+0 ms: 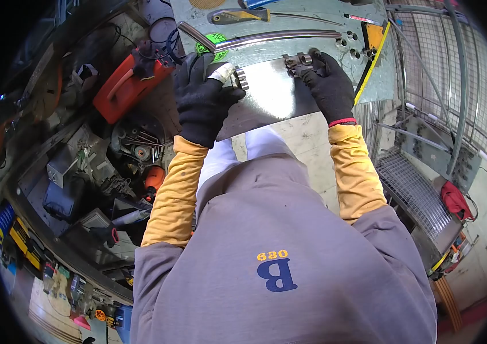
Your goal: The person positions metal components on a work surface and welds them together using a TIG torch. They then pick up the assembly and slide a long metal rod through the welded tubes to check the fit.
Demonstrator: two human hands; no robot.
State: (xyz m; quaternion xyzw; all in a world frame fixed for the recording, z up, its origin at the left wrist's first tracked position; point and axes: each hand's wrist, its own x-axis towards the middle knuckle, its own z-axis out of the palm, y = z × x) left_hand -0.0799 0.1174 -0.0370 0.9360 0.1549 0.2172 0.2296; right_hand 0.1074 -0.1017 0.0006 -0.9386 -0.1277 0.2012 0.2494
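My left hand (204, 100), in a black glove, is closed around a row of short metal tube pieces (241, 79) at the left side of a shiny metal sheet (272, 94). A pale wrapping covers one of its fingertips. On the sheet's far right side, my right hand (329, 85), also gloved in black, has its fingers closed on more short tube pieces (297, 59). Beyond both hands, a long polished metal tube (280, 39) lies across the workbench (306, 20), its left end near an angled shorter tube (196, 36) and a green round label (211, 41).
A file with a grey-yellow handle (239, 16) lies at the back. Several loose tube pieces (353, 53) sit at the right, beside a yellow ruler (373, 63). Left of the bench are a red case (123, 89) and cluttered tools; a wire-mesh rack (418, 192) stands right.
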